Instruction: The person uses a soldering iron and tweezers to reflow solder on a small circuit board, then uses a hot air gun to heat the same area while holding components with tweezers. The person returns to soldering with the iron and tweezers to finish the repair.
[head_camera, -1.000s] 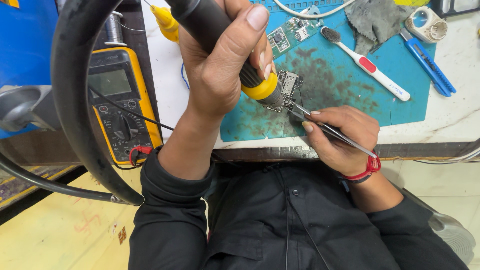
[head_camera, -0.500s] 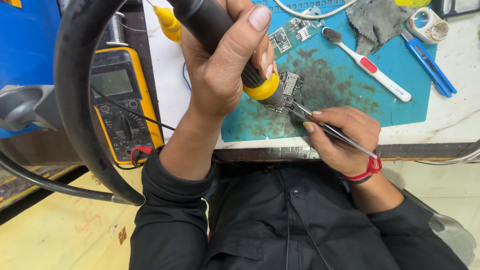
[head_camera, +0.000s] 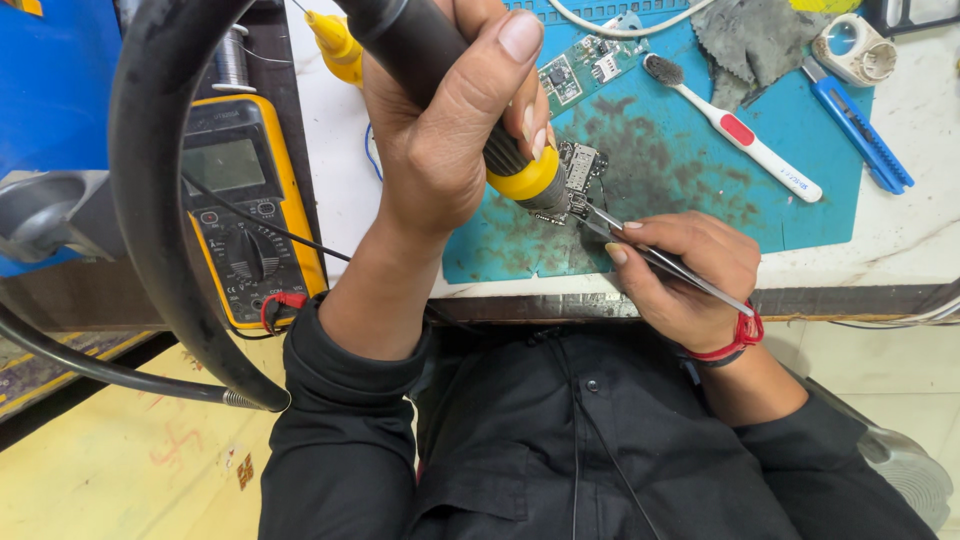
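My left hand (head_camera: 440, 140) is shut around a black tool handle with a yellow collar (head_camera: 525, 180). The handle's tip points down onto a small circuit board (head_camera: 582, 165) lying on a stained teal mat (head_camera: 680, 170). My right hand (head_camera: 690, 245), with a red thread at the wrist, pinches metal tweezers (head_camera: 655, 258). The tweezer tips touch the board's lower right edge, right beside the tool tip. The tool's end is partly hidden by the collar and my fingers.
A thick black hose (head_camera: 150, 200) loops at the left in front of a yellow multimeter (head_camera: 240, 200). On the mat lie a second green board (head_camera: 575, 70), a white toothbrush (head_camera: 740, 135), a grey cloth (head_camera: 750, 40) and a blue knife (head_camera: 860, 125).
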